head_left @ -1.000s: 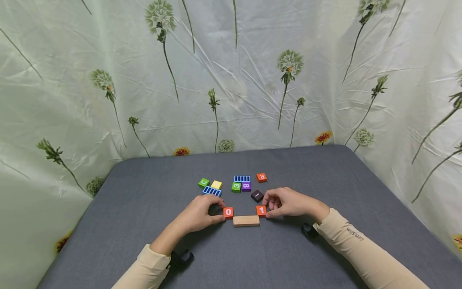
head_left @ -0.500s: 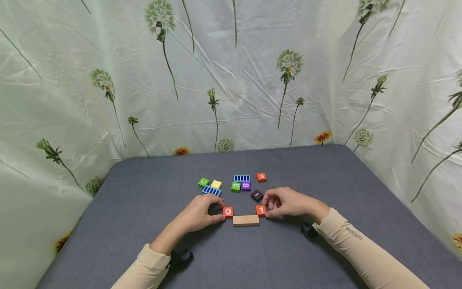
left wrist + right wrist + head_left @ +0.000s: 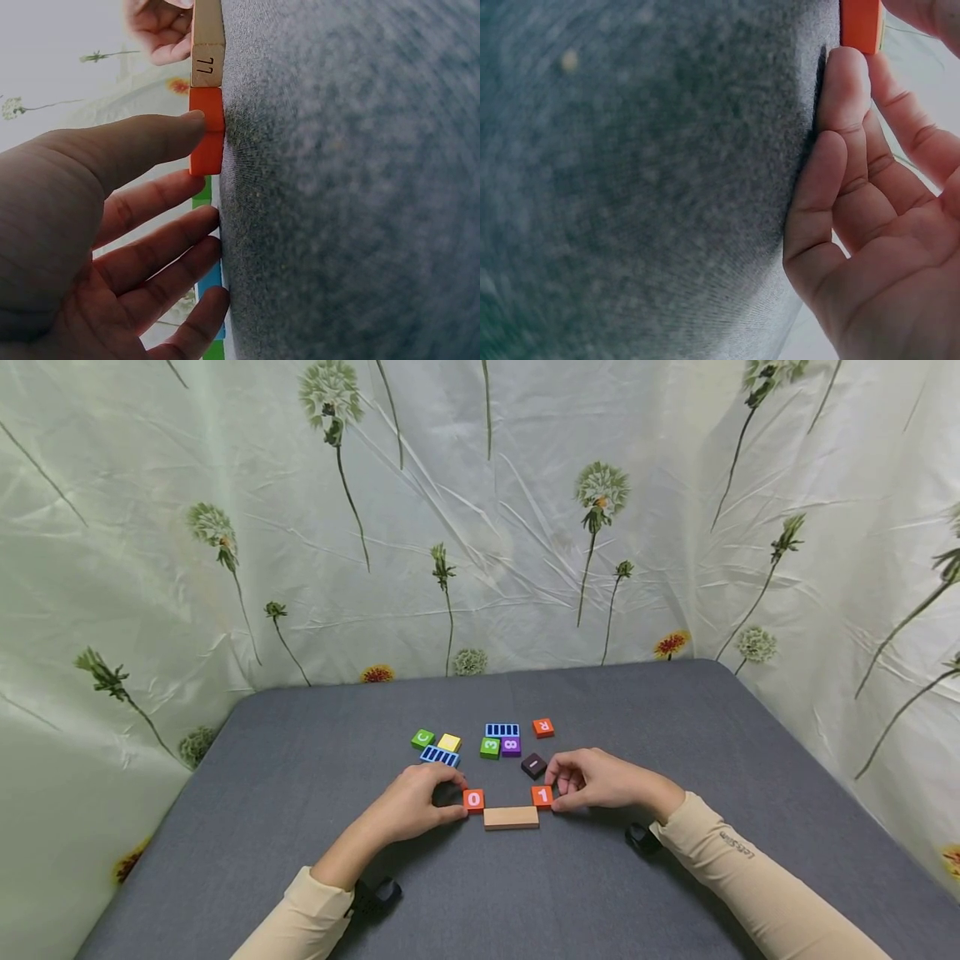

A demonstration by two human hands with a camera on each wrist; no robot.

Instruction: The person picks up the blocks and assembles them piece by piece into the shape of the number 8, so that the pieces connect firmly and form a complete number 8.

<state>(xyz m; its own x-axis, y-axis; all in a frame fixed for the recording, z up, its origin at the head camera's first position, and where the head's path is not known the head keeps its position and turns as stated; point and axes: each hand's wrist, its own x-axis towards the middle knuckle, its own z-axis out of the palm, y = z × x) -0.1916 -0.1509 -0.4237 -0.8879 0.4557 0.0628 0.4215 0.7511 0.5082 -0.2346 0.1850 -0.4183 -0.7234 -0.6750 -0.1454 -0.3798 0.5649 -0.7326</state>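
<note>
"Visibility?"

"Orange 0 block (image 3: 474, 801) and orange 1 block (image 3: 543, 797) lie near opposite ends of the wooden bar (image 3: 511, 818). Left wrist view: the left hand's (image 3: 417, 805) thumb partly covers the 0 block. Right wrist view: the frame edge cuts off the 1 block."

"Surroundings?"

"Dark block (image 3: 534, 766) just beyond the 1 block; green 3 block (image 3: 491, 748) farther back."

"Grip?"

"Narrow: left hand pinches the 0 block's outer side; right hand (image 3: 597, 780) pinches the 1 block's."
</note>
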